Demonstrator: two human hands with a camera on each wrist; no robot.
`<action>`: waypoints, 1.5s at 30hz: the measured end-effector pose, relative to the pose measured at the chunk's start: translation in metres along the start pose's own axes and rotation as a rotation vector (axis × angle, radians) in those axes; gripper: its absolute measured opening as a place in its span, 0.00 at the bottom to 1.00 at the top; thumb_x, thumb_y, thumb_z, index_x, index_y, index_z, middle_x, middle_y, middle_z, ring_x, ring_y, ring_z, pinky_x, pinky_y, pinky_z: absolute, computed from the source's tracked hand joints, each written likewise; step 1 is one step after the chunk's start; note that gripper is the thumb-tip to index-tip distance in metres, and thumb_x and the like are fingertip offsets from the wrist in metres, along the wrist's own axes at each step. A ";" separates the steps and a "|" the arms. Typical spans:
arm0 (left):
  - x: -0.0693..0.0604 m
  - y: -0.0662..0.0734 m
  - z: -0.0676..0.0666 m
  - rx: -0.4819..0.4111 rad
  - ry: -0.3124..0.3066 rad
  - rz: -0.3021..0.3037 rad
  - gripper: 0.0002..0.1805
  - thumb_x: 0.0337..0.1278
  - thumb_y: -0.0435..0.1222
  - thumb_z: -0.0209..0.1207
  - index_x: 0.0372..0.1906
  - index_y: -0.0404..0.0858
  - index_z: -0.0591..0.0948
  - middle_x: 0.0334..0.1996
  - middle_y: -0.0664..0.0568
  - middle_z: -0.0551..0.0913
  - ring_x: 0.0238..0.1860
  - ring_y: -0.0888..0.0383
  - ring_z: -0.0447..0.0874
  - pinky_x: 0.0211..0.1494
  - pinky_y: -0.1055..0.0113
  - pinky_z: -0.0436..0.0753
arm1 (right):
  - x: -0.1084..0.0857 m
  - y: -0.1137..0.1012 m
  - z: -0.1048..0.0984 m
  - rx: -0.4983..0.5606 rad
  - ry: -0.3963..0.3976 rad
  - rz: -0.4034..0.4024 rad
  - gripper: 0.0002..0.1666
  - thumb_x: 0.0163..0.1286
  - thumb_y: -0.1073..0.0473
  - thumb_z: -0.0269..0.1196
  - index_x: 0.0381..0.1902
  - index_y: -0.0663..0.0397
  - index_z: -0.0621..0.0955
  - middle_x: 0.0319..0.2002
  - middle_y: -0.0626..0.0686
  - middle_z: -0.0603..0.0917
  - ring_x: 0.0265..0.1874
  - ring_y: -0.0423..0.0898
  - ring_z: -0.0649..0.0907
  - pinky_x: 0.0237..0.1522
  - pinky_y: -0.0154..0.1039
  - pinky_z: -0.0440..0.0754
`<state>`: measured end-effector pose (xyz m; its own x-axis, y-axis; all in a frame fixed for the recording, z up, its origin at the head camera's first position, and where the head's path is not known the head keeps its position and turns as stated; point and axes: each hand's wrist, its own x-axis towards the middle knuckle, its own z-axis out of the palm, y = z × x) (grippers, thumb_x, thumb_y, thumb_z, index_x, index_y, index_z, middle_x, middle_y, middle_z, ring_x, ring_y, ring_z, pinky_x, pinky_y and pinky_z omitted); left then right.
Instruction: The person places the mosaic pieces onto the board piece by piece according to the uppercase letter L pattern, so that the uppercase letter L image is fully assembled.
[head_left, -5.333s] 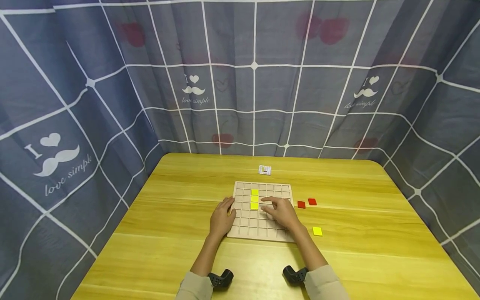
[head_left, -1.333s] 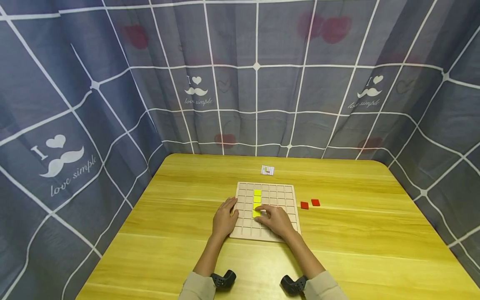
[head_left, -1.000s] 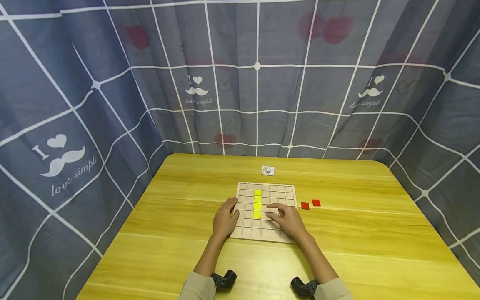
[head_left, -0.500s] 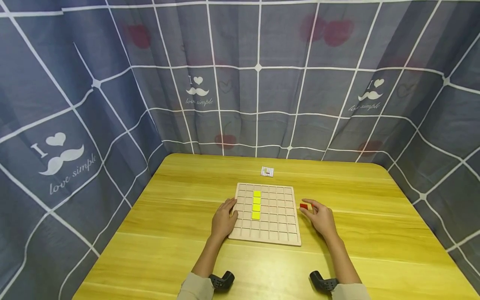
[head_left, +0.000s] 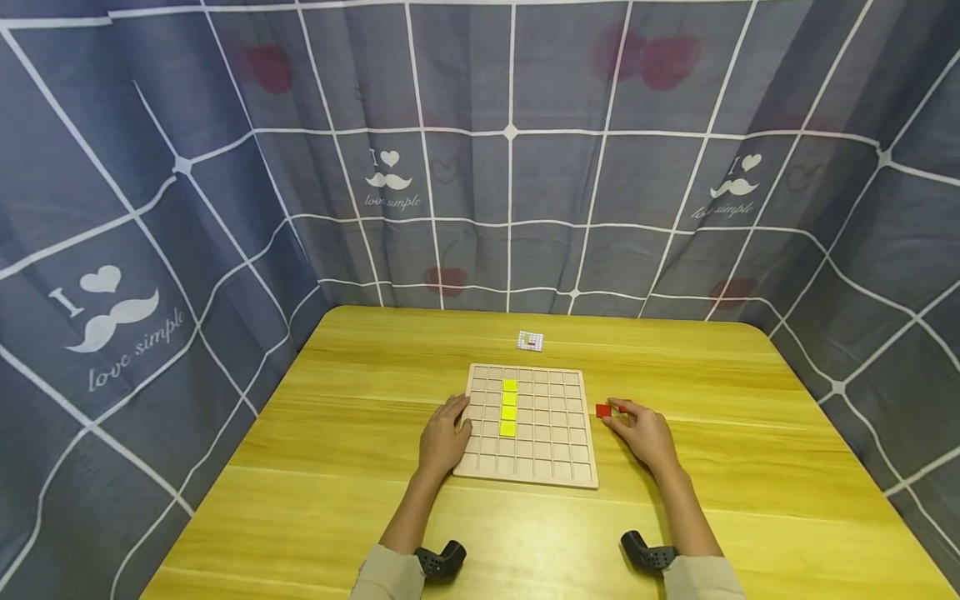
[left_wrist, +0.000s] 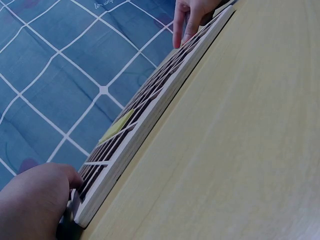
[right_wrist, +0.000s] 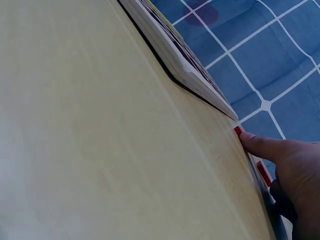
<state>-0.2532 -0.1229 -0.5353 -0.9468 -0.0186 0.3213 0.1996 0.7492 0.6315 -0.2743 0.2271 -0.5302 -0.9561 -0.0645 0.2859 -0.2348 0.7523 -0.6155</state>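
A pale wooden grid board (head_left: 551,467) lies on the table, with a column of several yellow tiles (head_left: 508,413) set in its cells. My left hand (head_left: 442,442) rests at the board's left edge, fingers stretched along it; in the left wrist view the thumb side of the hand (left_wrist: 40,195) touches the board's corner. Right of the board, my right hand (head_left: 648,437) pinches a red tile (head_left: 603,411) between thumb and forefinger, low over the table. The right wrist view has the thumb against this tile (right_wrist: 238,131); the forefinger is hidden there. A second red tile (right_wrist: 263,172) lies close by, partly covered.
Beyond the board lies a small printed grid card (head_left: 530,341). A yellowish wooden table (head_left: 360,400) carries everything, and a blue-grey checked curtain (head_left: 465,183) hangs behind it and at both sides. Black wrist devices (head_left: 442,560) sit by the sleeves.
A loose yellow tile from the table's right has joined the bottom of the yellow column. My right hand has then moved right, off the board, to the red tiles. The left hand stays put.
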 end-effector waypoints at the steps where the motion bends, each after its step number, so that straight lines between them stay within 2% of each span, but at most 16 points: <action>1: 0.000 0.000 0.000 0.001 -0.002 -0.002 0.22 0.57 0.36 0.54 0.58 0.38 0.76 0.59 0.50 0.73 0.63 0.49 0.65 0.64 0.50 0.66 | 0.000 -0.001 0.000 -0.004 -0.001 0.004 0.23 0.58 0.48 0.66 0.49 0.53 0.82 0.21 0.55 0.80 0.13 0.39 0.65 0.19 0.35 0.67; 4: 0.000 0.001 0.000 0.000 -0.007 -0.005 0.22 0.57 0.36 0.54 0.58 0.39 0.75 0.60 0.51 0.73 0.63 0.49 0.65 0.64 0.50 0.65 | 0.000 -0.002 -0.002 -0.012 -0.015 0.014 0.21 0.58 0.49 0.66 0.47 0.54 0.83 0.21 0.56 0.80 0.14 0.40 0.66 0.20 0.35 0.66; 8: -0.001 0.002 0.000 -0.001 -0.007 -0.008 0.22 0.57 0.35 0.55 0.58 0.39 0.76 0.59 0.51 0.73 0.63 0.48 0.65 0.63 0.50 0.66 | 0.000 -0.002 -0.002 -0.006 -0.033 0.021 0.21 0.58 0.49 0.66 0.46 0.54 0.83 0.11 0.48 0.67 0.12 0.41 0.59 0.16 0.35 0.58; 18: -0.001 0.004 -0.001 0.000 -0.001 -0.001 0.22 0.57 0.35 0.55 0.58 0.38 0.76 0.59 0.50 0.74 0.63 0.48 0.65 0.64 0.51 0.66 | 0.000 -0.003 0.003 0.033 0.028 -0.024 0.21 0.57 0.47 0.66 0.45 0.52 0.83 0.10 0.45 0.64 0.10 0.39 0.58 0.12 0.32 0.58; 22: -0.001 0.003 -0.002 0.002 0.002 -0.004 0.22 0.57 0.35 0.55 0.58 0.39 0.76 0.59 0.51 0.74 0.63 0.48 0.66 0.63 0.50 0.66 | 0.003 -0.016 0.005 0.081 0.054 -0.061 0.20 0.56 0.48 0.67 0.44 0.51 0.84 0.10 0.44 0.60 0.10 0.37 0.56 0.11 0.31 0.56; 29: -0.001 0.003 -0.003 0.002 0.010 0.001 0.21 0.57 0.35 0.55 0.57 0.39 0.76 0.59 0.51 0.74 0.62 0.47 0.66 0.62 0.49 0.67 | 0.007 -0.053 0.015 0.141 0.066 -0.168 0.16 0.54 0.52 0.70 0.40 0.48 0.84 0.10 0.41 0.57 0.10 0.33 0.53 0.11 0.29 0.52; 34: -0.001 0.003 -0.003 0.002 0.013 0.006 0.21 0.56 0.35 0.55 0.57 0.39 0.77 0.58 0.51 0.74 0.62 0.48 0.66 0.62 0.49 0.67 | 0.005 -0.072 0.029 0.158 0.020 -0.237 0.15 0.52 0.54 0.71 0.40 0.46 0.84 0.11 0.39 0.57 0.12 0.33 0.54 0.13 0.28 0.52; 38: -0.002 0.003 -0.003 -0.004 0.010 0.005 0.21 0.57 0.34 0.55 0.57 0.39 0.77 0.58 0.51 0.74 0.63 0.48 0.66 0.62 0.49 0.67 | 0.002 -0.081 0.042 0.178 -0.050 -0.227 0.15 0.52 0.51 0.70 0.39 0.43 0.84 0.11 0.39 0.58 0.12 0.33 0.54 0.14 0.28 0.53; 45: -0.002 0.004 -0.003 -0.007 0.013 0.001 0.21 0.56 0.34 0.55 0.57 0.39 0.77 0.59 0.51 0.74 0.62 0.47 0.66 0.62 0.48 0.67 | -0.002 -0.087 0.058 0.139 -0.155 -0.226 0.15 0.52 0.48 0.70 0.38 0.43 0.84 0.10 0.39 0.61 0.12 0.33 0.57 0.14 0.29 0.55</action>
<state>-0.2498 -0.1217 -0.5310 -0.9433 -0.0263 0.3308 0.2022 0.7447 0.6361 -0.2616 0.1237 -0.5194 -0.8896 -0.3277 0.3182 -0.4565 0.6110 -0.6467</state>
